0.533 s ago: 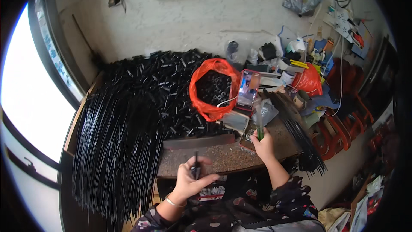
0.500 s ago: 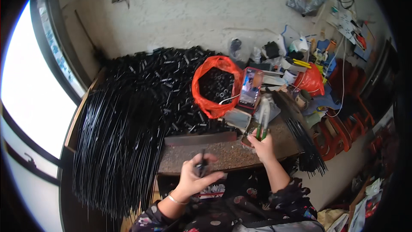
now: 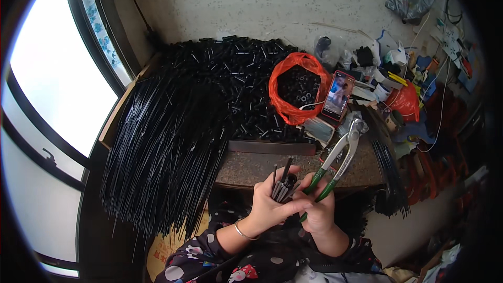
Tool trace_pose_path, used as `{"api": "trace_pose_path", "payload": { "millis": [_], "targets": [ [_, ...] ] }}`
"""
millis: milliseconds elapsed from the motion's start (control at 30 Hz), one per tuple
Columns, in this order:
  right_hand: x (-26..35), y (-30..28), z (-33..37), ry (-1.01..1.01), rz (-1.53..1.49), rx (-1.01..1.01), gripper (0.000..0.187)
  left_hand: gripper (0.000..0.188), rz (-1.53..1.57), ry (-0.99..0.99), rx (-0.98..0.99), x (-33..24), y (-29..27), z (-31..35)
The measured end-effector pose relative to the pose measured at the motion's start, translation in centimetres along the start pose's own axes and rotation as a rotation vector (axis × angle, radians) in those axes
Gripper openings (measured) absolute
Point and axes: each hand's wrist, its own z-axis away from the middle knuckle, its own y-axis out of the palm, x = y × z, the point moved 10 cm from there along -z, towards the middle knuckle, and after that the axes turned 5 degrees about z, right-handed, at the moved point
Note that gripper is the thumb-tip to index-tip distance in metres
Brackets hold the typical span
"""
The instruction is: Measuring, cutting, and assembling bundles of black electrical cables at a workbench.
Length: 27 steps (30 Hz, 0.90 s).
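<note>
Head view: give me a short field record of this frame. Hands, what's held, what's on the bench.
left hand: closed around a small bundle of short black tubes, ends pointing up
right hand: holding green-handled pliers, metal head pointing up and away
hands: touching, in front of the bench edge
bench: speckled brown top
behind the hands: pile of black tubes; red bag holding more
left side: long black strips hanging over the edge
beside the bag: phone, screen lit

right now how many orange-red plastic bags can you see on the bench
2. One orange-red bag sits open at the bench's middle, full of small black parts, left of the phone. A second, bunched one lies in the clutter at the right. More may be hidden there.
</note>
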Motion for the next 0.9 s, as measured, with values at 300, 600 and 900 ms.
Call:
{"api": "trace_pose_path", "payload": {
  "millis": [300,600,900],
  "targets": [
    [0.7,0.7,0.1,-0.040,-0.011,-0.013,0.025,0.070,-0.084,0.032,0.006,-0.2,-0.5,0.2],
    [3.1,1.0,-0.3,-0.499,0.451,0.001,0.022,0.085,-0.076,0.086,0.049,0.1,-0.1,-0.7],
    [-1.8,-3.1,3.8,0.503,0.593,0.309,0.016,0.093,0.382,0.142,0.079,-2.7,-5.6,-2.4]
  ]
}}
